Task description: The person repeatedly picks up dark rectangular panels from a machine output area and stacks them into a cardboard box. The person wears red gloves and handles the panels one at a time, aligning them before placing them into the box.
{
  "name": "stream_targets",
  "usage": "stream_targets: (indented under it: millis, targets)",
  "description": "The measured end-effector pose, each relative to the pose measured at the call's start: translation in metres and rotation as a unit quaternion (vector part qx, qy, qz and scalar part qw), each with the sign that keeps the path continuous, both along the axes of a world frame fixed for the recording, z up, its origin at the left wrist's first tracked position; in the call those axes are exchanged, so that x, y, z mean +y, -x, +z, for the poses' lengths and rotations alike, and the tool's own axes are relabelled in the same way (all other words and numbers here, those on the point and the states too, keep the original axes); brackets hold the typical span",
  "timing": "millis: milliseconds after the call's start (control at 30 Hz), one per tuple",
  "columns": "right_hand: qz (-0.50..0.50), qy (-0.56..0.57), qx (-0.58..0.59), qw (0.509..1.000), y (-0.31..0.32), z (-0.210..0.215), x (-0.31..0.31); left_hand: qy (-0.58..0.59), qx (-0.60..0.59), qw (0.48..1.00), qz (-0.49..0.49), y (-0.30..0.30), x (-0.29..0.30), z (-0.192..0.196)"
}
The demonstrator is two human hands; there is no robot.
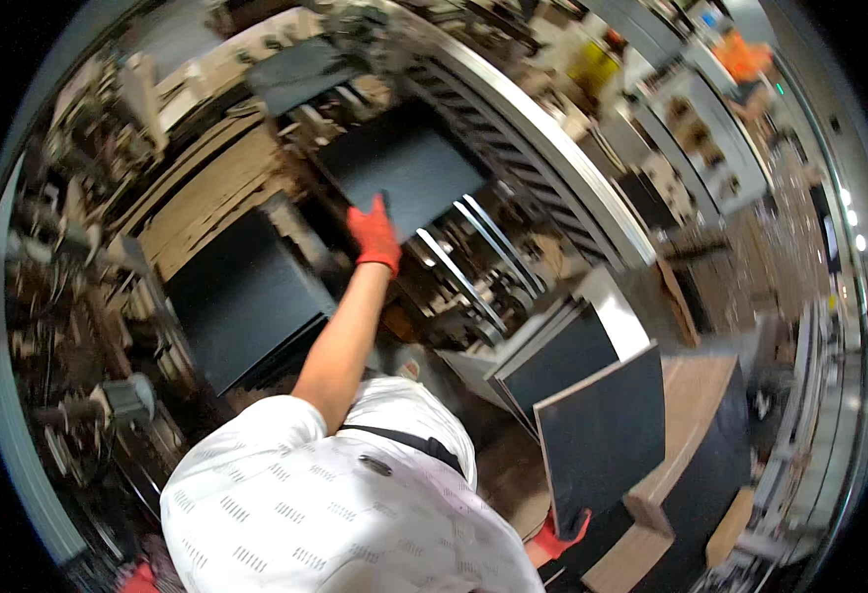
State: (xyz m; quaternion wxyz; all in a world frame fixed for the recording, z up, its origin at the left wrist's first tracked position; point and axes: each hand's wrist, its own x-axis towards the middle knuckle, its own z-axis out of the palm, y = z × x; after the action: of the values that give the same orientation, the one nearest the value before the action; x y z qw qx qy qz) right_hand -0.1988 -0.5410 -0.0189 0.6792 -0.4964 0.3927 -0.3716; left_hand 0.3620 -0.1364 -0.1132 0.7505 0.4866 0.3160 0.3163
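My left hand [372, 237], in a red glove, reaches forward to the near edge of a black panel [409, 163] lying on the machine. Its fingers look stretched out and touch the panel; their tips are partly blurred. Low on the right, my right hand [557, 539], also red-gloved, grips the bottom edge of another black panel [602, 435] with a pale edge. That panel is tilted upright. Part of my right hand is hidden behind it. Left of my left arm lies a stack of black panels [246, 296].
Metal rails [461, 282] run beside the panel on the machine. A long pale machine beam [542, 119] crosses behind it. More panels [562, 361] lean behind the held one. Wood-coloured boards [691, 405] lie at right. A brown board surface [211, 193] is at far left.
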Motion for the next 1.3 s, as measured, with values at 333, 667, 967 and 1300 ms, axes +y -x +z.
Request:
stream_targets:
  millis: [333, 667, 967, 1300]
  targets:
    - [0.188, -0.043, 0.082, 0.978, -0.067, 0.01, -0.061, 0.075, -0.065, 0.994, -0.034, 0.001, 0.015, 0.001]
    - [0.212, 0.283, 0.35, 0.868, -0.146, 0.021, -0.028, 0.044, -0.074, 0.995, -0.057, 0.009, 0.003, 0.018]
    - [0.095, 0.454, 0.315, 0.828, -0.229, 0.053, -0.002, -0.003, -0.027, 0.988, -0.155, 0.017, 0.032, -0.001]
    - [0.642, -0.031, 0.048, 0.765, -0.375, 0.045, 0.254, -0.381, 0.101, 0.915, -0.092, 0.25, 0.17, 0.111]
